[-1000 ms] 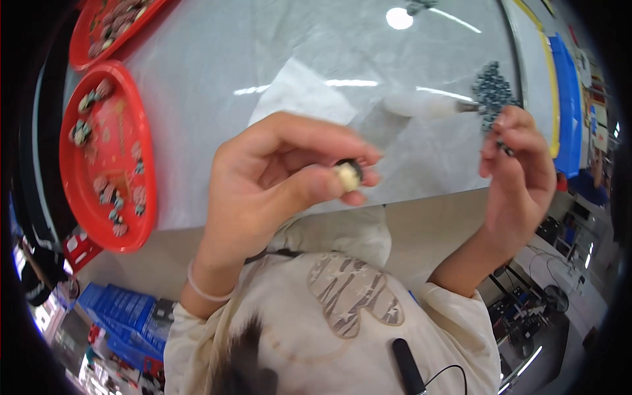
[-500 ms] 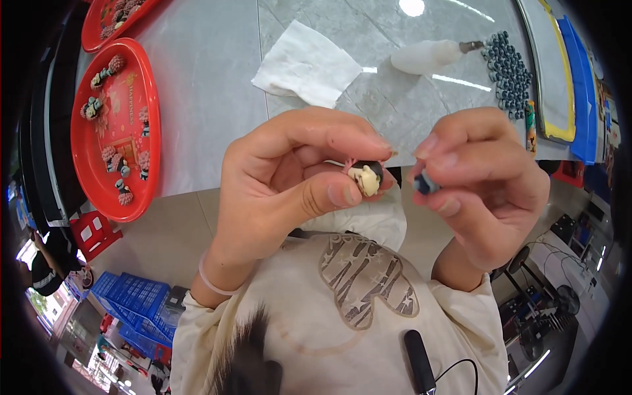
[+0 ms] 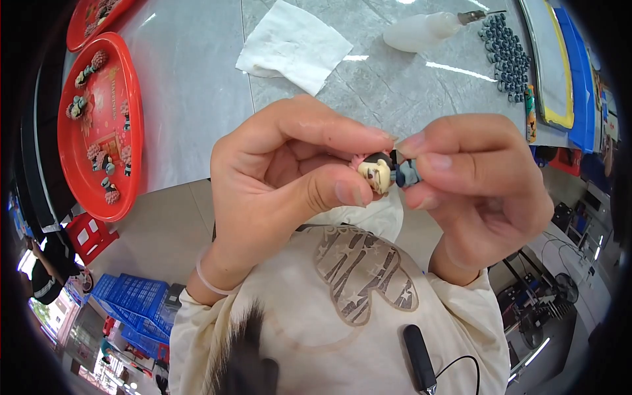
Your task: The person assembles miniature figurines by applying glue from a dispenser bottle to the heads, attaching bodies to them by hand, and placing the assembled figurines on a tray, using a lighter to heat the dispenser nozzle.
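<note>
Left hand: the left hand (image 3: pixel 283 178) pinches a small doll head (image 3: pixel 376 172), cream face with dark hair, between thumb and fingers.
Right hand: the right hand (image 3: pixel 474 184) grips a small grey-blue part (image 3: pixel 407 174), pressed against the head.
Location: both pieces are held above the chest, in front of the grey table (image 3: pixel 197 79).
Surroundings: white cloth (image 3: pixel 294 43), white squeeze bottle (image 3: pixel 421 29), pile of grey parts (image 3: pixel 505 46), red tray (image 3: pixel 92 131) with figurines.

- The small figure head (image 3: pixel 376 174), pinched in the left hand (image 3: pixel 289 191), is looking like smooth, matt painted plastic.
- The grey body piece (image 3: pixel 407 174), pressed to it by the right hand (image 3: pixel 474 191), is showing a dull plastic finish.
- Beyond the hands, the grey table (image 3: pixel 197 85) is gleaming, polished and stone-like.
- The white cloth (image 3: pixel 294 43) there is lying soft and matt.
- Left of the hands, the red tray (image 3: pixel 135 118) is shining like glossy plastic.
</note>
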`<state>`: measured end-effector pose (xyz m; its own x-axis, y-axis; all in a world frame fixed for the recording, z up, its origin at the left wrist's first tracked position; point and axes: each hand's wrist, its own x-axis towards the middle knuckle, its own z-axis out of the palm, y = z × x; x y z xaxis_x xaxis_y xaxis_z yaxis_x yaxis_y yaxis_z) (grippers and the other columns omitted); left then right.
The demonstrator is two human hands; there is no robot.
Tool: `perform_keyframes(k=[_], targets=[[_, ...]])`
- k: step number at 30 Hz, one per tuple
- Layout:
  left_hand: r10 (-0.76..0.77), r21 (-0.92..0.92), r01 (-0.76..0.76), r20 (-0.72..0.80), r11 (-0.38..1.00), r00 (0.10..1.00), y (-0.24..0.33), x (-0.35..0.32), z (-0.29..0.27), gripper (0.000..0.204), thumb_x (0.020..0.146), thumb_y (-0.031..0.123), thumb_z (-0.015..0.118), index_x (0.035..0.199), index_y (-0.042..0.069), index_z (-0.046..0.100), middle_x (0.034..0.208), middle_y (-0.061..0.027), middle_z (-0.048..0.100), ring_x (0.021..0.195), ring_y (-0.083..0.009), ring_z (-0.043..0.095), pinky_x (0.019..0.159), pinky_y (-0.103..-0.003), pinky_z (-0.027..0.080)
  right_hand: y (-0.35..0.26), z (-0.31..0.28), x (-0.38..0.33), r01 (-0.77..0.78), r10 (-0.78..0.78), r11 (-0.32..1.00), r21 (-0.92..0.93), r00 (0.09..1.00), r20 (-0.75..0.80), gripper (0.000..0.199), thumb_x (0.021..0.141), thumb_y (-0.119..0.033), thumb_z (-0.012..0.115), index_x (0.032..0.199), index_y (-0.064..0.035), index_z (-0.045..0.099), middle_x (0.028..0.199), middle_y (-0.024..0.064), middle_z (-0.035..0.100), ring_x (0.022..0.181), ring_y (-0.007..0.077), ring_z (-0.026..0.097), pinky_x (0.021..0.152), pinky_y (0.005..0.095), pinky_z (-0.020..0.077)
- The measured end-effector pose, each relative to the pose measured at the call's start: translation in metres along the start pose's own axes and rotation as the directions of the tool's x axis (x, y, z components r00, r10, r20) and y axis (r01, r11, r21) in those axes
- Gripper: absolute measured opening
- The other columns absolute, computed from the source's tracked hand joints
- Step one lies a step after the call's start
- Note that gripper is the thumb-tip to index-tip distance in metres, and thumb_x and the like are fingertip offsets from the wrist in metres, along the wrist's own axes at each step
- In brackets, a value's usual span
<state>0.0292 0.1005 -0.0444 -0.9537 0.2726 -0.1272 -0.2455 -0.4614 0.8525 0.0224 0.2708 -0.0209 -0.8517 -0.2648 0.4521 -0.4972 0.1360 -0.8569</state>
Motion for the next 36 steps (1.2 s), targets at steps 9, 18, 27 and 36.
perform_keyframes(k=[9,18,27,36], targets=[[0.195,0.107,-0.198,0.034,0.974,0.980,0.002,-0.001,-0.009,0.033,0.068,0.023,0.075,0.087,0.000,0.059,0.082,-0.0106,0.057,0.070,-0.0124,0.057,0.065,-0.021,0.047,-0.011,0.014,0.004,0.001,-0.010,0.987,-0.158,0.998,-0.057,0.023,0.066,0.012,0.066,0.083,-0.0001,0.056,0.081,0.0195,0.058,0.064,0.0139,0.059,0.048,0.0174,0.0462],[0.337,0.328,-0.331,0.043,0.885,0.941,0.003,0.002,-0.011,0.029,0.067,0.019,0.075,0.083,-0.001,0.062,0.080,-0.0133,0.060,0.068,-0.0130,0.058,0.061,-0.019,0.045,-0.003,0.018,0.005,0.048,-0.059,0.987,-0.151,0.996,-0.072,0.025,0.063,0.008,0.071,0.081,-0.0002,0.055,0.078,0.0180,0.059,0.062,0.0151,0.059,0.046,0.0185,0.0456],[0.299,0.339,-0.298,0.051,0.892,0.953,0.008,0.006,-0.016,0.026,0.067,0.012,0.075,0.085,-0.002,0.062,0.082,-0.0124,0.060,0.072,-0.0134,0.058,0.064,-0.022,0.046,0.002,0.021,0.010,0.016,-0.029,0.989,-0.150,0.995,-0.091,0.023,0.062,0.001,0.073,0.079,-0.0011,0.057,0.077,0.0165,0.059,0.064,0.0153,0.058,0.049,0.0197,0.0454],[-0.092,-0.216,0.104,0.064,0.971,0.994,0.028,0.011,-0.018,0.042,0.069,0.013,0.074,0.102,-0.004,0.055,0.100,-0.0126,0.058,0.089,-0.0151,0.056,0.071,-0.026,0.047,0.021,0.034,0.008,0.176,-0.198,0.949,-0.260,0.978,-0.062,0.040,0.084,-0.041,0.053,0.093,-0.0035,0.066,0.101,0.0191,0.054,0.084,0.0221,0.053,0.062,0.0274,0.0452]])
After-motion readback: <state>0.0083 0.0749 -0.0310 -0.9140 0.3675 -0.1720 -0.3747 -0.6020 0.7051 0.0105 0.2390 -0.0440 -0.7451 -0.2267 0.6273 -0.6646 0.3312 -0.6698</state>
